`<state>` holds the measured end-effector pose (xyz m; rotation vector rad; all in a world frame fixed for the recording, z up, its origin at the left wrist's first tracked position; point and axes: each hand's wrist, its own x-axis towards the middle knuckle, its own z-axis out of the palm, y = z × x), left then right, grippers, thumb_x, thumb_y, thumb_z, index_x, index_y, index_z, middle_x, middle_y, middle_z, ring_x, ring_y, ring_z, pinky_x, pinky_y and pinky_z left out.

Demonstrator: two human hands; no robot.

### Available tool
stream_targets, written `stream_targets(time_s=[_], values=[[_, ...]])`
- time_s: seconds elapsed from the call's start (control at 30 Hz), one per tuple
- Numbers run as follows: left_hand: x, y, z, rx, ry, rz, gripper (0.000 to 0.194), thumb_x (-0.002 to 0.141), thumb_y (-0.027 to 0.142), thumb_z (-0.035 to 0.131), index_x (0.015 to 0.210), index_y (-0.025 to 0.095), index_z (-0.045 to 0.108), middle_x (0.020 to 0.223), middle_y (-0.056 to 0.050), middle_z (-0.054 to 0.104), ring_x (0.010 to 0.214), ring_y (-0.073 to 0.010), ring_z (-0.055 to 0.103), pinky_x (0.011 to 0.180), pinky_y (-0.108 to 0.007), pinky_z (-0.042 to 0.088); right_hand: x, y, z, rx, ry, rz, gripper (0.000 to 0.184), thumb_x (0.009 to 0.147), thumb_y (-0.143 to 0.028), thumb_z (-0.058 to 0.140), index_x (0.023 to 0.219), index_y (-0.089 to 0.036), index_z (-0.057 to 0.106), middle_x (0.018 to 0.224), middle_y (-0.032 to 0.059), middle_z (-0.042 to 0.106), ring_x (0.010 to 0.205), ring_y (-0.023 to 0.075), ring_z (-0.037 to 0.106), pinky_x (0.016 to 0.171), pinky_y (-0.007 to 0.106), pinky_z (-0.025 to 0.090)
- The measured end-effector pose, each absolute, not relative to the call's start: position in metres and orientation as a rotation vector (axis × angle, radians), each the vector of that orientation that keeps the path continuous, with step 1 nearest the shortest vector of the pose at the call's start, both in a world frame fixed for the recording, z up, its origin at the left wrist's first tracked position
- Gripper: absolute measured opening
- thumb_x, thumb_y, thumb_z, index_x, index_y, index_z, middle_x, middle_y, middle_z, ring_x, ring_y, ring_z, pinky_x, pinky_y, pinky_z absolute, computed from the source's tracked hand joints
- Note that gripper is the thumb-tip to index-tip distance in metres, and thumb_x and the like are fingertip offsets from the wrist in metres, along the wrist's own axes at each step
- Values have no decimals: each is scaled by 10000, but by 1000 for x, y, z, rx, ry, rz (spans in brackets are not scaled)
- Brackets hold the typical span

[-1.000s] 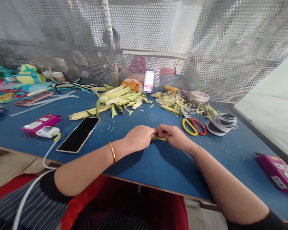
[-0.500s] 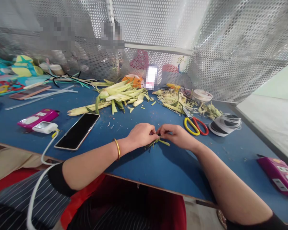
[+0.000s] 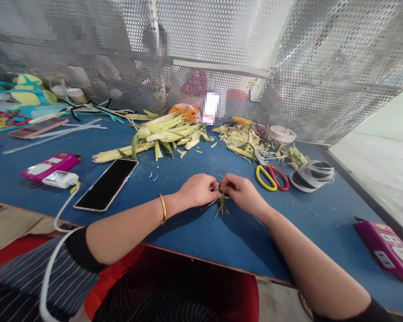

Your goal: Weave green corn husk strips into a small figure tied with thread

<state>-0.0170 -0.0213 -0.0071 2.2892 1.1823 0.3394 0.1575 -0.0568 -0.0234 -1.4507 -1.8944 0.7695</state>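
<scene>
My left hand (image 3: 201,189) and my right hand (image 3: 237,191) meet over the front middle of the blue table (image 3: 174,197), thumbs and fingertips pinched together. Between and below them a small knot of thin green leaf strips (image 3: 221,206) pokes out, its loose ends spread downward. Both hands grip this little bundle; most of it is hidden by the fingers. Right of my right hand lie scissors (image 3: 271,177) with one yellow and one red handle. Farther right is a spool of whitish cord (image 3: 311,177).
Pale green corn husks (image 3: 164,134) are heaped at the back, beside shredded husk scraps (image 3: 243,141). To the left lie a phone (image 3: 106,184) and a magenta device (image 3: 50,167) with a white cable. Another magenta device (image 3: 387,246) is at right. A perforated metal screen (image 3: 218,36) stands behind.
The green strips now hang down in several short ends; before, one longer strip stuck out to the right. My right hand has shifted slightly left. The view has turned a little.
</scene>
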Motion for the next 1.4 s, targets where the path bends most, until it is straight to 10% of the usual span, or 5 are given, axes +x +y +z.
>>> stream_targets(time_s=[0.83, 1.4], values=[[-35, -5, 7, 2373, 1091, 183, 219, 780, 338, 629, 628, 185, 661, 590, 11, 583, 553, -101, 441, 534, -254, 258, 161, -61, -18, -1508, -2036, 772, 138, 847, -291, 527, 731, -215, 522, 651, -31, 543, 629, 129, 440, 591, 234, 317], [-12, -16, -13, 1365, 990, 419, 209, 884, 266, 560, 720, 136, 560, 690, -38, 666, 519, -95, 597, 486, -217, 448, 162, -58, -19, -1534, -1906, 898, 153, 780, -319, 577, 684, -201, 563, 711, -5, 615, 654, 139, 474, 596, 256, 344]])
